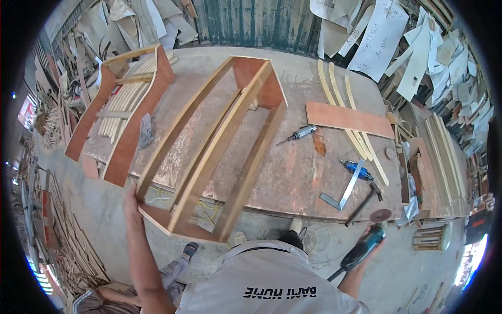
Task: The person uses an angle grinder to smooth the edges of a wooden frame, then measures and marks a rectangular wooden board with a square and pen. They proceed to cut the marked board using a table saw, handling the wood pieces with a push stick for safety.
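A long wooden frame, with pale rails and reddish plywood end panels, lies slanted across the workbench, its near end jutting past the front edge. My left hand grips the near left corner of this frame, its fingers partly hidden behind the wood. Off the bench's front right, my right hand is closed round an angle grinder with a dark green and black body. The grinder's brown disc points toward the bench edge, apart from the frame.
On the workbench lie an air screwdriver, a blue power tool, a metal square, a hammer, a plywood board and curved strips. Another frame stands left. A co-worker's sandalled foot is near my left arm.
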Available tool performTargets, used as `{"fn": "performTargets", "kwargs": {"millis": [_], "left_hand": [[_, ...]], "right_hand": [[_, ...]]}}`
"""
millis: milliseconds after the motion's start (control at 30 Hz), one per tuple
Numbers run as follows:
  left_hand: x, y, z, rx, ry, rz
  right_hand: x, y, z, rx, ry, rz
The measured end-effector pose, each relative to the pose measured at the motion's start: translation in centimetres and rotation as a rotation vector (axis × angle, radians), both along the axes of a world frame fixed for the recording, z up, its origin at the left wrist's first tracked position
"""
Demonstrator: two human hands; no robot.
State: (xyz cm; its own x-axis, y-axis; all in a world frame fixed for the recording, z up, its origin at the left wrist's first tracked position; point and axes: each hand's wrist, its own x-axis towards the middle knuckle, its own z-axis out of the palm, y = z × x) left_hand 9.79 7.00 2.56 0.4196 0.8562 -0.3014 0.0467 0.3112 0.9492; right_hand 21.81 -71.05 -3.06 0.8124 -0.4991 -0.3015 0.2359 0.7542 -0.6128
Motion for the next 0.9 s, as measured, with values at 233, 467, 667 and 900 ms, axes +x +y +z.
{"fn": "performTargets", "kwargs": {"millis": [233,467,667,900], "left_hand": [[-3.3,-11.2,-0.3,-0.232,-0.075,-0.034],[-3.0,-18.4,0.6,-0.129,0.203,0.114],[-4.7,-23.9,-1.6,0.098,0.1,0.271],[-0.2,-32.3,2.0,0.092,0.244,0.507]], "right_hand": [[8.6,-8.5,-4.6,0.122,-0.001,0.101],[17.0,-18.2,-8.2,0.556,-0.121,0.239],[24.2,-28.2,-15.0,1.306,-0.46,0.579],[20.9,-32.1,-13.4,-0.09,0.433,0.419]]}}
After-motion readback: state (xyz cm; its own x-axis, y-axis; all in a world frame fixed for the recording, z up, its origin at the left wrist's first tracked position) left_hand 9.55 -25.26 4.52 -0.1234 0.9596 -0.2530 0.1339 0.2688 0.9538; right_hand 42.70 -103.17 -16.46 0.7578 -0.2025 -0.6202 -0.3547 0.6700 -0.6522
